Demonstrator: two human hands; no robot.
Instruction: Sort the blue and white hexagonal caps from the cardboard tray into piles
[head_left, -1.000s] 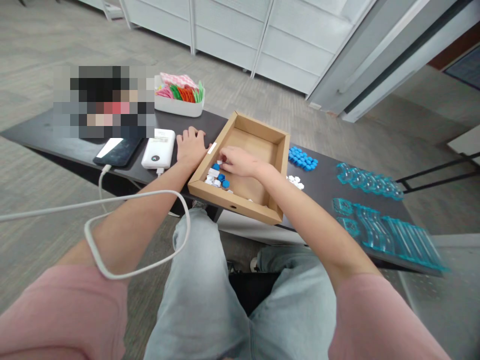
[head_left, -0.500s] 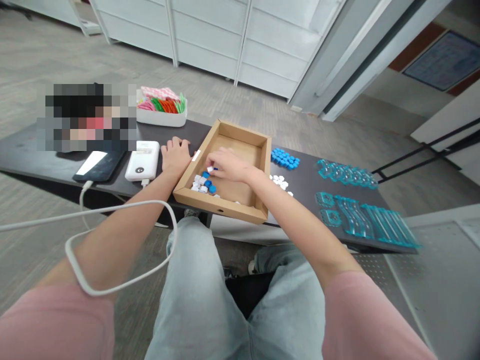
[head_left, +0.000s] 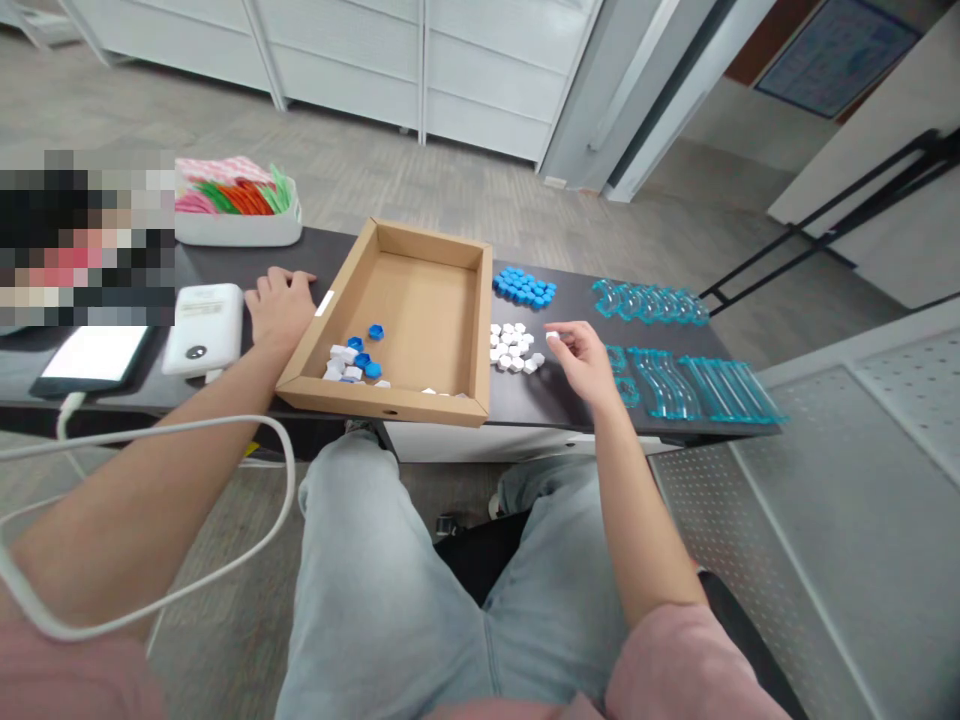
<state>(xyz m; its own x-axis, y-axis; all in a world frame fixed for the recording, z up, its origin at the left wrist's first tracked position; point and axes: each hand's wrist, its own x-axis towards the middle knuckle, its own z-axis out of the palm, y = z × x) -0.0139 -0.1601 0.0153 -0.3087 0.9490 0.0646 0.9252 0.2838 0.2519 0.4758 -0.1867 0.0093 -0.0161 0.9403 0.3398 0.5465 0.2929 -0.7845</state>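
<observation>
My right hand [head_left: 581, 358] pinches a white hexagonal piece [head_left: 553, 336] just right of a cluster of white hexagonal pieces [head_left: 514, 347] on the table. Beside the cardboard tray's left wall, my left hand [head_left: 281, 308] rests with its fingers spread, holding nothing. Inside the cardboard tray [head_left: 390, 402], several blue hexagonal pieces [head_left: 376, 332] and white ones lie in the near left corner. A few white bits show along its near wall. Behind the white cluster sits a group of blue hexagonal pieces [head_left: 523, 287].
Clear teal plastic parts [head_left: 701, 390] lie in rows on the table's right side, with more [head_left: 649, 302] behind. At left are a white power bank [head_left: 202, 330], a phone [head_left: 94, 358] and a white bin [head_left: 240, 230] of colourful items. A white cable [head_left: 277, 520] loops over my left arm.
My right hand has moved right, from inside the tray to beside the white cluster, carrying a white piece. My left hand stays by the tray. The view has shifted to the right.
</observation>
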